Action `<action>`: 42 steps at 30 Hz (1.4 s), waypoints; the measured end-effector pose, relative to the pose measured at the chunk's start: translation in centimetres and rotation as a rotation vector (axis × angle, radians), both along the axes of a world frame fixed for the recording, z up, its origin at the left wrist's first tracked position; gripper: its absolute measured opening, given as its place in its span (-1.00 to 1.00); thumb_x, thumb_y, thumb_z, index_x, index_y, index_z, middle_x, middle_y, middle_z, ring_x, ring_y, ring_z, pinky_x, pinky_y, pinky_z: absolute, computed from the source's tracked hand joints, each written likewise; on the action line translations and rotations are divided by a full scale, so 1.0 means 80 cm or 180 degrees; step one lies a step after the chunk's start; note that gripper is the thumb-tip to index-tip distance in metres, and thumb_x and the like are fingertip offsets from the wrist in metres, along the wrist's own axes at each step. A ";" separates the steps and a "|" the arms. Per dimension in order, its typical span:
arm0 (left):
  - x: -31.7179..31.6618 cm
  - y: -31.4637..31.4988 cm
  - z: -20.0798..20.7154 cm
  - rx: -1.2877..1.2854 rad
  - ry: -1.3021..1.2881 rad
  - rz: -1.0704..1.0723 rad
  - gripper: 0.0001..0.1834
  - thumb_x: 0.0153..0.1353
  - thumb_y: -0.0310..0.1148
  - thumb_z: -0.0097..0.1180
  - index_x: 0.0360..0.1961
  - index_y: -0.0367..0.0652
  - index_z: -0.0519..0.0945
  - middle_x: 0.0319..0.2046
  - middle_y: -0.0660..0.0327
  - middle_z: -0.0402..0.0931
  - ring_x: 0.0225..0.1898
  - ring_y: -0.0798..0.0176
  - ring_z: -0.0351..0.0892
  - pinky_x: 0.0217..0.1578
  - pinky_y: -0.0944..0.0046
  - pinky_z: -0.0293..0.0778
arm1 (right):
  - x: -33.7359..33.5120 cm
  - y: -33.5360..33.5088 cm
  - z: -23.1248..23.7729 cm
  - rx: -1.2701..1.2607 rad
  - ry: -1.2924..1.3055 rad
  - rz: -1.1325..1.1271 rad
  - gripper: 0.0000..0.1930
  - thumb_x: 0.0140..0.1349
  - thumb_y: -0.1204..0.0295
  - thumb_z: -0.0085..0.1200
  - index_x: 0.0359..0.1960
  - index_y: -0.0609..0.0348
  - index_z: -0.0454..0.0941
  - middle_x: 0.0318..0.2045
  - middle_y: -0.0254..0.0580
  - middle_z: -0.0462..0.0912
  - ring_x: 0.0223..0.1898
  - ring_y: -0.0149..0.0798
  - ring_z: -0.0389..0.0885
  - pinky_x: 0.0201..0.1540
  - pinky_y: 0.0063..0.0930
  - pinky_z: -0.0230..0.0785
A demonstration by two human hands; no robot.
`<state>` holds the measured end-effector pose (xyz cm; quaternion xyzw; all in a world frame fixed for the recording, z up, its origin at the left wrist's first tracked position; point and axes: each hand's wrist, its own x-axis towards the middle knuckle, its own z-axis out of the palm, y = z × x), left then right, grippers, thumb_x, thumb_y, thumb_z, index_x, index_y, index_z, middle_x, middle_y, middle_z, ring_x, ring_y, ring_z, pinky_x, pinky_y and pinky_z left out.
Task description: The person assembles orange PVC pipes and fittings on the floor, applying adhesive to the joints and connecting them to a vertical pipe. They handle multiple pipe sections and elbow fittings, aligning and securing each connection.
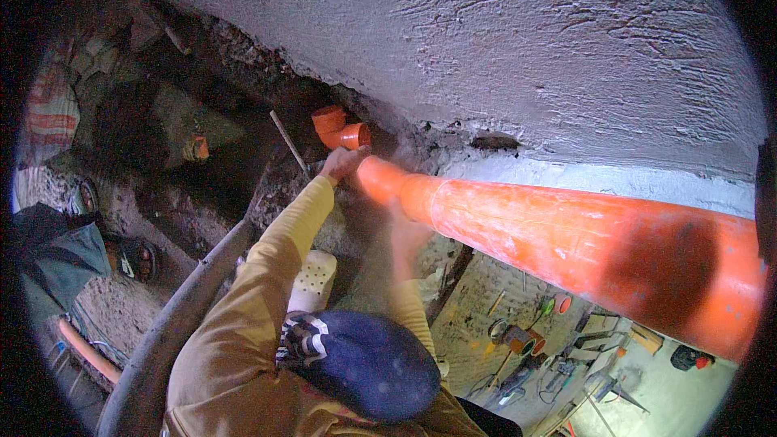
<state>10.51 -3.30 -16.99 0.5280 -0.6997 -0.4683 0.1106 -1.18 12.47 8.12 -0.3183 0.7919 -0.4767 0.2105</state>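
A long orange plastic pipe (566, 235) runs from the right edge toward the middle, narrowing at a collar (418, 197). Near its far end is an orange pipe elbow (340, 131). My left hand (344, 164) is closed at the elbow's lower rim, close against the pipe's end; its fingers are partly hidden. Just below the pipe, by the collar, my right hand (407, 239) is smeared by motion, so its grip does not show. Both arms wear tan sleeves. Between them sits a dark blue rounded shape (364, 368) with a black-and-white patterned patch.
A rough plastered wall (566, 48) rises above the pipe. Left lie a dug hollow, a thin rod (289, 142) and a thick grey pipe (178, 316). A person's sandalled foot (142, 261) is at far left. A white clog (313, 279) and scattered tools (522, 372) lie below.
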 end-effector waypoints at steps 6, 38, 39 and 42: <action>-0.019 -0.001 0.041 -0.0779 -0.0934 -0.0976 -0.57 0.40 -0.05 -0.09 0.16 0.00 0.52 -0.37 -0.01 0.69 -0.28 -0.14 0.75 -0.32 -0.11 0.63 | -0.014 0.004 -0.007 0.0077 -0.0030 0.0261 -0.29 0.11 0.22 0.44 0.25 0.26 0.46 0.26 0.06 0.52 0.28 0.02 0.45 0.37 -0.10 0.21; 0.007 -0.033 0.073 -0.0754 -0.1175 0.0015 -0.57 0.28 -0.15 0.08 0.09 -0.13 0.54 -0.25 -0.06 0.70 -0.16 -0.21 0.73 -0.17 -0.12 0.62 | -0.002 0.014 -0.018 -0.0117 -0.0199 -0.0192 -0.21 -0.03 0.41 0.54 0.24 0.41 0.42 0.22 0.16 0.52 0.26 -0.03 0.49 0.36 -0.10 0.31; 0.016 -0.040 0.089 -0.0692 -0.1200 0.0085 -0.57 0.28 -0.15 0.09 0.09 -0.14 0.54 -0.24 -0.06 0.70 -0.16 -0.21 0.73 -0.16 -0.12 0.62 | -0.006 0.011 -0.024 -0.0295 -0.0220 -0.0177 -0.22 -0.04 0.43 0.55 0.24 0.41 0.42 0.22 0.15 0.52 0.26 -0.03 0.49 0.35 -0.10 0.31; 0.050 -0.030 0.141 -0.0612 -0.1248 0.0554 -0.57 0.26 -0.16 0.11 0.08 -0.16 0.54 -0.24 -0.07 0.70 -0.16 -0.21 0.72 -0.16 -0.12 0.62 | -0.016 0.012 -0.035 -0.1049 -0.0650 -0.0156 -0.23 -0.05 0.47 0.55 0.22 0.40 0.43 0.21 0.13 0.52 0.24 -0.03 0.50 0.34 -0.09 0.32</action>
